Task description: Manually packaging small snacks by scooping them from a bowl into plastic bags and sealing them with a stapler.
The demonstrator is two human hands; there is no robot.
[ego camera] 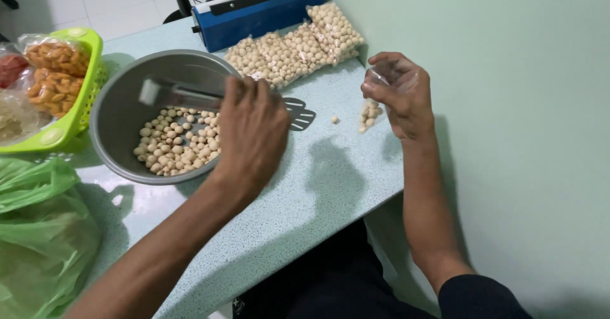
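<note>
Surface: pale blue speckled counter (330, 185) against a light green wall; white tiled floor at top left.

Left hand (253, 131): over the right rim of a grey metal bowl (121, 119), back of hand to camera, fingers curled down. It lies across a metal spatula (190, 96) that spans the bowl; the slotted blade juts out past the hand onto the counter. Whether the fingers actually clamp the spatula cannot be told; they are hidden under the hand.

Bowl: holds a loose layer of small round beige balls (175, 142), gathered in the lower half.

Right hand (399, 93): raised above the counter's right edge, closed on the mouth of a small clear bag (373, 106). The bag hangs down with a few balls in its bottom.

One stray ball (335, 119) lies on the counter between spatula blade and bag.

Behind: a row of filled clear packs (295, 49) of the same balls, lying side by side, touching a blue heat sealer (254, 11) at the back.

Left edge: green basket (82, 96) with bagged orange snacks; green plastic bag (41, 230) in front of it.
</note>
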